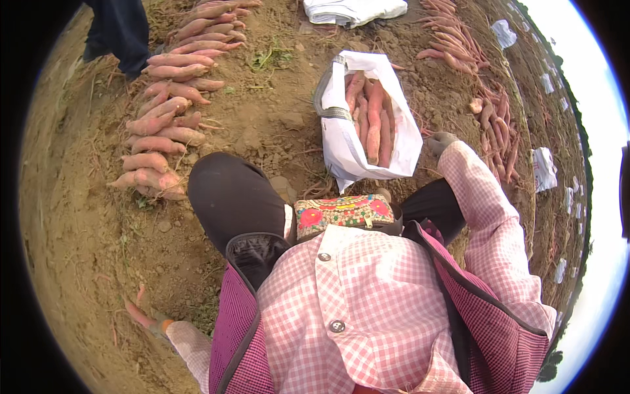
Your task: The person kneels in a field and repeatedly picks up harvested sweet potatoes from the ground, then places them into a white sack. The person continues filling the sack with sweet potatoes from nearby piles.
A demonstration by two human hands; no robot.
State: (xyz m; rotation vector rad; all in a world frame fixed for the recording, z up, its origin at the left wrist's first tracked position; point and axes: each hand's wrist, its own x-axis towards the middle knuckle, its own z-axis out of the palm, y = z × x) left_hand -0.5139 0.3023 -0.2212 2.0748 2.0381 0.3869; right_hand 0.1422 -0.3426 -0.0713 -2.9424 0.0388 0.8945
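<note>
My left hand, in a glove with an orange cuff, is low at the left over the soil. A sweet potato extends from its fingers. My right hand, in a grey glove, is at the right of an open white woven sack; its fingertips are hard to make out, close to thin roots. Long reddish sweet potatoes stand inside the sack, which has a grey strap at its left side. The sack rests on the soil between my knees, just beyond a flowered pouch at my waist.
A long row of sweet potatoes lies at the left, with more piles at the right. Folded white sacks lie at the top. A person's dark-trousered legs stand at the upper left. More white sacks dot the field.
</note>
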